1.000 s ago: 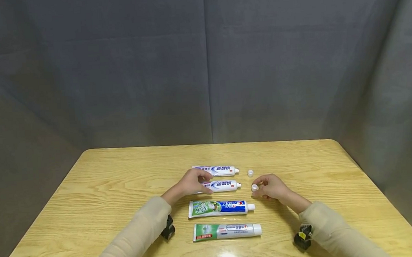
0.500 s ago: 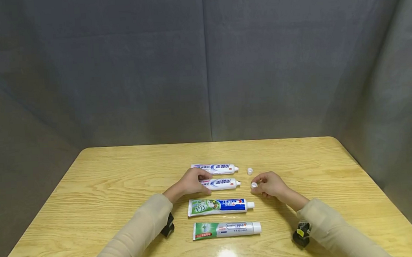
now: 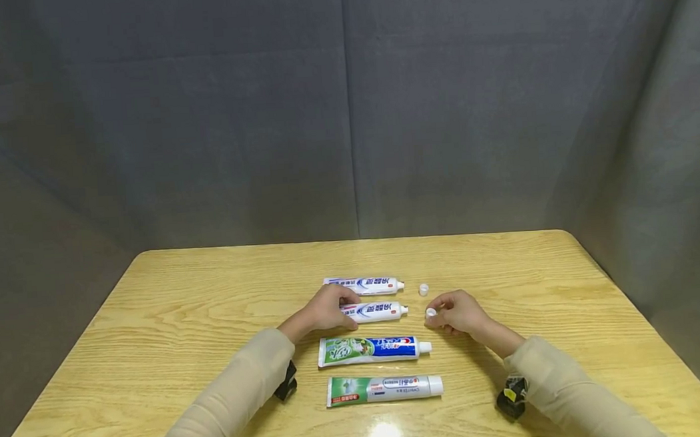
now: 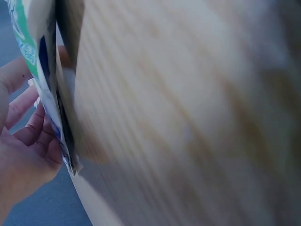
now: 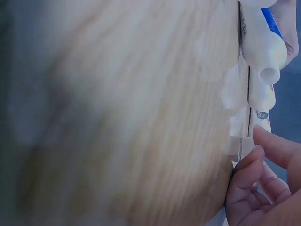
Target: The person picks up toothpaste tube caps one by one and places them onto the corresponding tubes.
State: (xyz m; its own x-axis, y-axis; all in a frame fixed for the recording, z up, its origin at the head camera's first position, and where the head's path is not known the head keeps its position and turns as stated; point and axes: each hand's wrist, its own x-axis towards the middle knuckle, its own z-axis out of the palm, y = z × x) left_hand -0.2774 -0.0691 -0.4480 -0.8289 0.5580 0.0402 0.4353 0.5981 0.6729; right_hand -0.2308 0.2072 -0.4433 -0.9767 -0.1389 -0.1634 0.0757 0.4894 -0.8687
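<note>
A small white cap (image 3: 431,313) sits at the fingertips of the right hand (image 3: 461,315), just beyond the nozzle (image 3: 404,310) of a blue-and-white tube (image 3: 375,312) and apart from it. The thumb and the finger opposite are nearly together, with only the cap between them; whether its base touches the worktop (image 3: 210,287) I cannot tell. The left hand (image 3: 325,308) comes over the tube's tail half, thumb on the near edge and fingers on the far edge, closed around it. The step in hand looks like dealing with this tube's cap, either putting it down or bringing it back; these pictures alone do not settle which. If it is going down, the move calls for parting the fingers gently so the cap does not tip or roll; if going on, the tube must be held steady and the cap lined up with the nozzle. Just behind lies a far tube (image 3: 378,285), also bare at the nozzle, with an other cap (image 3: 423,289) off its end. On the near side, a green-and-blue tube (image 3: 367,350) and a green-and-silver tube (image 3: 390,388) both have caps on, so 2 of 4 are uncapped. A grey curtain (image 3: 343,112) hangs behind.
</note>
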